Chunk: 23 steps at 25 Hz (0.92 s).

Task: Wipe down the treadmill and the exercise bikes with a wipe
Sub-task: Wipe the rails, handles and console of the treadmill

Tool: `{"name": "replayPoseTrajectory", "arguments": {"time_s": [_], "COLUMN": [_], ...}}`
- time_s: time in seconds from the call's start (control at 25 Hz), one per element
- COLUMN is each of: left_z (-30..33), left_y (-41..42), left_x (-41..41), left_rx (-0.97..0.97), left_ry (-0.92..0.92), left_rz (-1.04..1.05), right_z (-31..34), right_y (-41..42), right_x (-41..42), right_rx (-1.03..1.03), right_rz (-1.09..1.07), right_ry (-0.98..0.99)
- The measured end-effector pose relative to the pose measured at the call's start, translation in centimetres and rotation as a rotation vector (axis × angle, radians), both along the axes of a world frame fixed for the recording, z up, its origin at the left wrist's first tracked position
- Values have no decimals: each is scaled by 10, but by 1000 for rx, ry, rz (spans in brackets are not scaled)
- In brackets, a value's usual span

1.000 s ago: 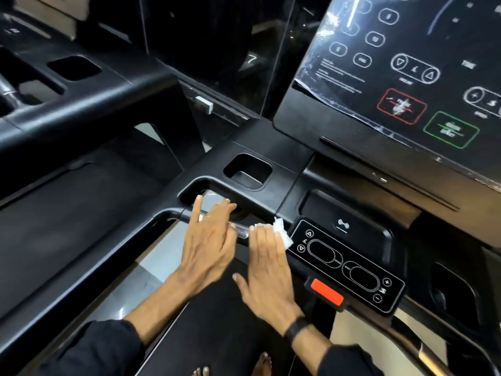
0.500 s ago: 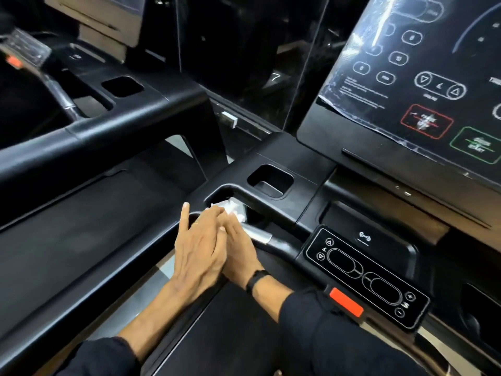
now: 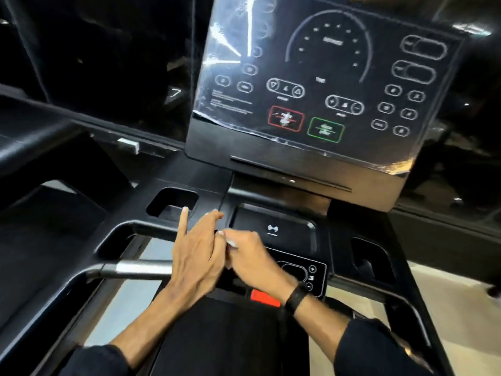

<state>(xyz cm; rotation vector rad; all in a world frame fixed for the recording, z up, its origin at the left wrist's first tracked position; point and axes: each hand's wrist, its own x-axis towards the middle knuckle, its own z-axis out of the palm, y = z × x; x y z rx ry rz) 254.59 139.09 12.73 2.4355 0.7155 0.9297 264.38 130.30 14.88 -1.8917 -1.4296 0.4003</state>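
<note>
Left hand (image 3: pixel 199 260) at frame centre, palm down, fingers straight and splayed, index tip by square cupholder (image 3: pixel 173 202); holds nothing. Right hand (image 3: pixel 250 257) touching it, knuckles up, fingers curled over sliver of white wipe (image 3: pixel 231 242), blurred; black band on wrist. Both rest on treadmill console (image 3: pixel 273 232), near silver handlebar (image 3: pixel 135 268), over keypad (image 3: pixel 311 275) and red tab (image 3: pixel 264 297). Beyond, upper centre: film-covered display (image 3: pixel 325 77).
</note>
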Motion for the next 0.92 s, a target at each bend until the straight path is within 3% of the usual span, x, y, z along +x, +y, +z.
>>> {"name": "replayPoseTrajectory", "arguments": {"time_s": [0.12, 0.28, 0.36, 0.48, 0.68, 0.76, 0.92], "left_z": [18, 34, 35, 33, 37, 39, 38], "left_y": [-4, -12, -9, 5, 37, 47, 66], "left_x": [35, 79, 96, 126, 162, 165, 164], "left_rx": [12, -5, 12, 47, 112, 132, 149], "left_ry": [-27, -42, -21, -14, -39, -79, -189], "left_rz": [-68, -128, -132, -130, -105, -99, -44], "right_z": [12, 6, -1, -16, -48, -51, -41], "right_y": [-22, -77, -102, -124, -91, -71, -27], "right_x": [63, 135, 165, 215, 238, 237, 216], "right_rx": [233, 498, 687, 728, 78, -50, -183], "right_rz": [-342, -667, -958, -1328, -1148, -1196, -1065], "right_ry": [249, 842, 928, 591, -60, -87, -104]}}
